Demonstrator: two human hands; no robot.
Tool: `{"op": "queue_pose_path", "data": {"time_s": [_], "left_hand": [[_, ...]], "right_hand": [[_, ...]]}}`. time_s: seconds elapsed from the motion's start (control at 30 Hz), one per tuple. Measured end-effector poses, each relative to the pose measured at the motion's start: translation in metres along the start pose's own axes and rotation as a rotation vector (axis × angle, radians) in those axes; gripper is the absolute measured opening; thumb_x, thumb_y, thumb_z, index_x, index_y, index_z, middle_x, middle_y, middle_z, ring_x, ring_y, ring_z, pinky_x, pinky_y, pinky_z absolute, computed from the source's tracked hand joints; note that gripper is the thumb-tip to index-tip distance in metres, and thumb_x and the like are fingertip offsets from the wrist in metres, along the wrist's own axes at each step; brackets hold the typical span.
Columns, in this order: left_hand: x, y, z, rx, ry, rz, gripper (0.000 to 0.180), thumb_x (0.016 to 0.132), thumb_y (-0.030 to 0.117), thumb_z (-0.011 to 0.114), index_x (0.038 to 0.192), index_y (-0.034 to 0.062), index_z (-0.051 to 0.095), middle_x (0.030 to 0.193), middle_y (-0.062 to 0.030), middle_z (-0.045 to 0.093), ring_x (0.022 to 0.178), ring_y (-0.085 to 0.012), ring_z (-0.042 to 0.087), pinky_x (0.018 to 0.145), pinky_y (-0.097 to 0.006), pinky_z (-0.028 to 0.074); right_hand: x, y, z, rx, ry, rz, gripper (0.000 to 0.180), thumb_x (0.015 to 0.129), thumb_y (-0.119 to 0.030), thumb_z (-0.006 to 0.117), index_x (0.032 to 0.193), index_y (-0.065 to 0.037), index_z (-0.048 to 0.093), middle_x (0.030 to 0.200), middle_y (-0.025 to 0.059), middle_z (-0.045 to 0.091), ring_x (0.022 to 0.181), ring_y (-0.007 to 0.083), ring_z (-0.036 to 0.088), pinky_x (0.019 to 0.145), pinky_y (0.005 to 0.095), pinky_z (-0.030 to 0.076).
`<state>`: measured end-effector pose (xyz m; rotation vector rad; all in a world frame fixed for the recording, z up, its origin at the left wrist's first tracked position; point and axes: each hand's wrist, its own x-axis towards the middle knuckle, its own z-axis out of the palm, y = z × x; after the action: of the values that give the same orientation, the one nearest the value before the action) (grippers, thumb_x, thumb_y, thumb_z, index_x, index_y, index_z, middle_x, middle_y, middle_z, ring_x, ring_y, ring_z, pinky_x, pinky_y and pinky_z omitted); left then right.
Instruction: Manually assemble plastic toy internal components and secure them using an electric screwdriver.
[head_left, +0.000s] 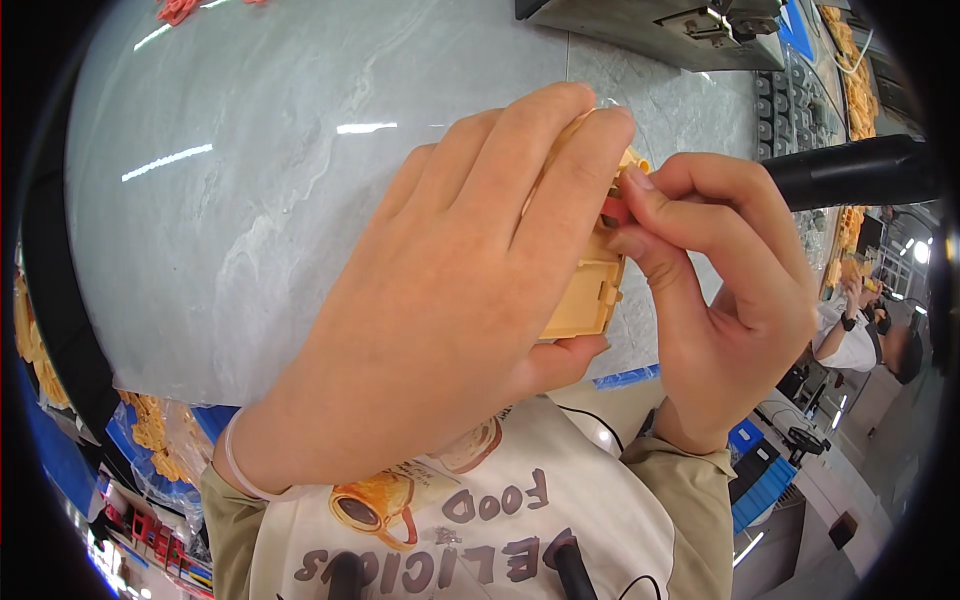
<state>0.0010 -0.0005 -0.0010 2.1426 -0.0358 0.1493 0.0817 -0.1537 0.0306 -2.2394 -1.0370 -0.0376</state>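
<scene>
My left hand (470,230) is wrapped round a yellow plastic housing (585,300), its fingers over the top and the thumb beneath. Most of the housing is hidden behind that hand; an open, box-like end shows at the lower right. At the housing's right edge, my right hand (730,250) pinches a small red piece (615,209) between thumb and forefinger. The red piece touches or sits just inside the housing; its shape is mostly covered by the fingertips.
A grey marbled table (250,230) lies under my hands. At the far right stand a metal fixture (660,30) and a tray of black parts (785,110), with a black cylinder (850,172) nearby. Bagged yellow parts (160,435) sit at the lower left. Another person (855,330) is off to the right.
</scene>
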Motion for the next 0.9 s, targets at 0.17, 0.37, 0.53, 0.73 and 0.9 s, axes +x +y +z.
{"op": "queue_pose_path", "data": {"time_s": [0.17,0.37,0.53,0.73,0.9], "left_hand": [[0.005,0.018,-0.005,0.108,0.033,0.033,0.089,0.054,0.010,0.081,0.137,0.0070,0.048,0.138,-0.0148,0.047,0.124,-0.0340,0.049,0.102,-0.041,0.043],[-0.001,-0.003,0.002,0.013,0.053,0.060,0.087,0.056,0.011,0.080,0.136,0.0056,0.048,0.137,-0.0159,0.047,0.123,-0.0353,0.050,0.100,-0.042,0.044],[-0.001,-0.003,0.002,-0.002,0.046,0.080,0.088,0.057,0.012,0.081,0.138,0.0051,0.046,0.138,-0.0164,0.046,0.123,-0.0357,0.049,0.101,-0.042,0.043],[0.001,-0.003,-0.001,0.017,0.027,0.077,0.089,0.058,0.014,0.082,0.139,0.0042,0.044,0.139,-0.0177,0.045,0.126,-0.0362,0.048,0.103,-0.043,0.042],[0.002,0.002,-0.004,0.041,0.050,0.108,0.090,0.058,0.016,0.082,0.139,0.0035,0.044,0.140,-0.0181,0.045,0.128,-0.0365,0.046,0.105,-0.043,0.041]], "right_hand": [[-0.003,-0.004,0.000,-0.049,0.016,0.029,0.019,0.069,0.010,0.074,0.086,0.005,0.068,0.092,0.0085,0.061,0.083,0.0171,0.056,0.074,0.0264,0.046],[-0.007,-0.002,0.008,-0.077,0.033,0.009,0.019,0.069,0.009,0.073,0.086,0.004,0.066,0.093,0.0083,0.058,0.086,0.0175,0.053,0.078,0.0280,0.043],[-0.009,0.008,0.004,0.048,0.057,0.034,0.020,0.069,0.006,0.076,0.087,0.004,0.068,0.092,0.0080,0.057,0.087,0.0174,0.053,0.077,0.0274,0.043],[-0.007,0.006,0.005,-0.034,0.111,0.024,0.022,0.066,0.002,0.078,0.086,0.002,0.069,0.088,0.0071,0.058,0.085,0.0184,0.051,0.074,0.0284,0.042],[-0.001,0.000,0.000,-0.028,0.080,0.042,0.019,0.065,0.002,0.077,0.081,0.000,0.067,0.084,0.0059,0.057,0.082,0.0209,0.049,0.073,0.0308,0.040]]}}
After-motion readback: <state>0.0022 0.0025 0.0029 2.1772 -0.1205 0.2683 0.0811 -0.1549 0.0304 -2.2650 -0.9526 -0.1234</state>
